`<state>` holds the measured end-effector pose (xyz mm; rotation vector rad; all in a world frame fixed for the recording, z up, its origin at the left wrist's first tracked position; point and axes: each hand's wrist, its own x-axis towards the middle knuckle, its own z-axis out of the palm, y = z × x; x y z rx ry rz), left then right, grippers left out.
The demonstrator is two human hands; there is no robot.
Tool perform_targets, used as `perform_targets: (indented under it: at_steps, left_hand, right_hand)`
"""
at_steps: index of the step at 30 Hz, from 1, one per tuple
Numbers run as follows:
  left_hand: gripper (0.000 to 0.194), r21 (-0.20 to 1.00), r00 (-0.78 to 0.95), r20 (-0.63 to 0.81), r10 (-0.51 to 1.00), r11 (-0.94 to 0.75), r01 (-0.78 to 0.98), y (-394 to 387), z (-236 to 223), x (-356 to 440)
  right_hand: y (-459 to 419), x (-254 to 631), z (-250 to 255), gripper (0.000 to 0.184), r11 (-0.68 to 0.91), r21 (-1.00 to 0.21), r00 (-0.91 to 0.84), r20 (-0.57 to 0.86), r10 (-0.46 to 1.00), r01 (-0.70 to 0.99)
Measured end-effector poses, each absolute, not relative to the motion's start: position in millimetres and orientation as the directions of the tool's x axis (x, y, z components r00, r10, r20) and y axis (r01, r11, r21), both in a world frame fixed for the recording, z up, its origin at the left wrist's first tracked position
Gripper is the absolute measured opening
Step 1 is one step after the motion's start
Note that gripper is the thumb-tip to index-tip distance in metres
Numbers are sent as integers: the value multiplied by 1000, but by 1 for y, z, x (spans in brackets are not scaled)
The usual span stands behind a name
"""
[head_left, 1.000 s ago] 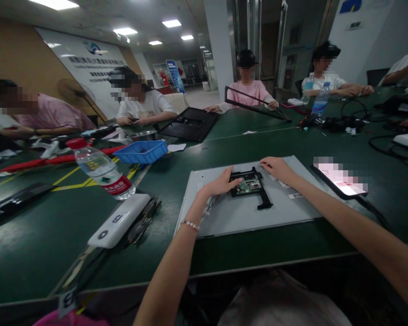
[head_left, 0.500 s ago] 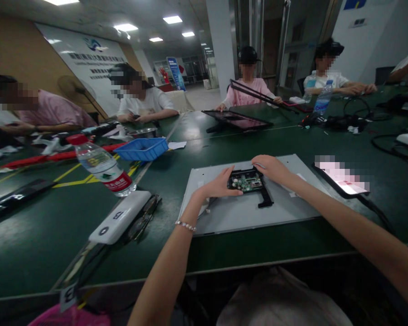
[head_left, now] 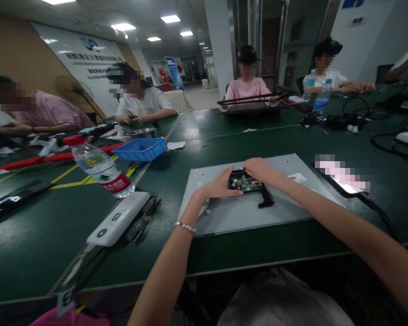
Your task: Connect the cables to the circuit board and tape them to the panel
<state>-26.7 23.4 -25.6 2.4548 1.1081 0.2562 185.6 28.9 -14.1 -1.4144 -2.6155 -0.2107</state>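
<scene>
A green circuit board [head_left: 244, 183] sits in a black plastic frame [head_left: 267, 199] that has an arm reaching down on its right. The frame lies on a flat light-grey panel [head_left: 231, 215]. My left hand [head_left: 218, 184], a beaded bracelet on its wrist, grips the frame's left side between thumb and fingers. At the far edge of the frame, my right hand [head_left: 259, 170] is closed with its fingers bent down. Its fingertips are mostly hidden, so whatever they pinch does not show.
To the left stand a tilted water bottle [head_left: 104, 170], a white power bank [head_left: 119, 219], glasses [head_left: 143, 220] and a blue tray [head_left: 141, 150]. A phone [head_left: 342, 176] with a cable lies right of the panel. Several people sit around the green table [head_left: 204, 145].
My right hand has slid left along the far edge of the frame, from its right corner toward the middle. My left hand stays put. Across the table, a person has tilted a dark screen panel.
</scene>
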Motion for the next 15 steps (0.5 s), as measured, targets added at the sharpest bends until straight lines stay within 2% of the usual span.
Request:
perform_targets:
  at_steps: [8,15]
  left_hand:
    - [110,448,679,11,734,-611,653,26,-30,-27]
    - [110,463,665,-22,746,-582,668,22,-24,-26]
  right_hand:
    - [26,183,-12,26,525,-14,-512,203,835,851]
    - [31,189,-15,25,544,-126,-509,229,830,830]
